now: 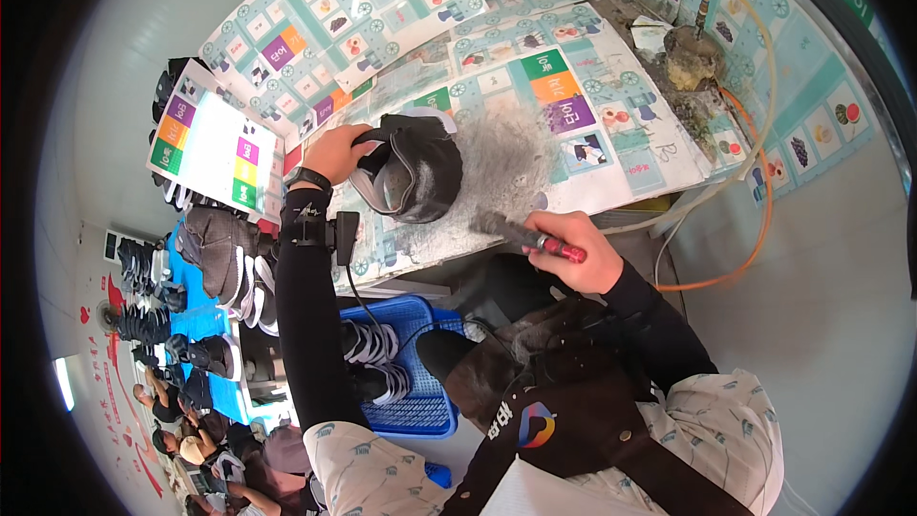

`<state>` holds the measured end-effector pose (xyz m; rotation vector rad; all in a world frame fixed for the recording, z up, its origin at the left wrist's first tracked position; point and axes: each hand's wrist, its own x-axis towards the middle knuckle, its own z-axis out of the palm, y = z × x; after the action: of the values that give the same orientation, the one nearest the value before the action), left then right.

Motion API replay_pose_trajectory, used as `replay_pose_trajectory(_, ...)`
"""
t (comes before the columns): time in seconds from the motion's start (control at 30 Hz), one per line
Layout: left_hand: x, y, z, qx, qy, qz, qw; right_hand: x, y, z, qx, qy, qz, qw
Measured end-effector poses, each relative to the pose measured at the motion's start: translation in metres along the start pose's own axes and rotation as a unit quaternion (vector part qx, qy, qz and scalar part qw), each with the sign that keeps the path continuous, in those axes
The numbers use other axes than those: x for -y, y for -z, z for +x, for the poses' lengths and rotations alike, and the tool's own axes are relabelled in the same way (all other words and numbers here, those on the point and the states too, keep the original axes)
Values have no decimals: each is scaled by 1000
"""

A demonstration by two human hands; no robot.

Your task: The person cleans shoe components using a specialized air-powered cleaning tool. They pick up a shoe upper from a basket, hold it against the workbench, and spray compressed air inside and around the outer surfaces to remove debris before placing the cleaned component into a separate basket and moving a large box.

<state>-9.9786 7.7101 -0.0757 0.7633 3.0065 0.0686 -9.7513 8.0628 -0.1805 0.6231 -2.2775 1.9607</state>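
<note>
My left hand (336, 155) is closed on the edge of a black shoe (425, 177) at the far left of the worktable. The shoe's opening faces me, and a strip of its pale sole shows at the back. Nearer me and to the right, my right hand (576, 247) grips a hand tool (521, 233) with a red and black handle. Its dark, brush-like head points left toward the shoe and stays apart from it. Grey dust smears the printed sheet (611, 162) that covers the table around the shoe.
Printed boards (349, 14) stand along the table's back and left. At the back right sits a crusted pot (694, 57) near a yellow and orange hose (767, 167). Below the table edge, a blue basket (430, 416) holds shoes. More shoes and several people are at the left.
</note>
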Motion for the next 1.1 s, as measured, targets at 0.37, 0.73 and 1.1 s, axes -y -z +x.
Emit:
replay_pose_trajectory(0.37, 4, 7, -4, -15, -9, 0, 1000, -11, -2, 3, 13, -57, -26, 998)
replay_pose_trajectory(0.73, -17, 36, 1, -11, -84, 22, 996, 6, 15, 21, -11, 30, -13, 999)
replay_pose_trajectory(1.1, -10, 21, 2, 1, -50, 18, 999, -7, 2, 20, 1, -2, 5, 1000)
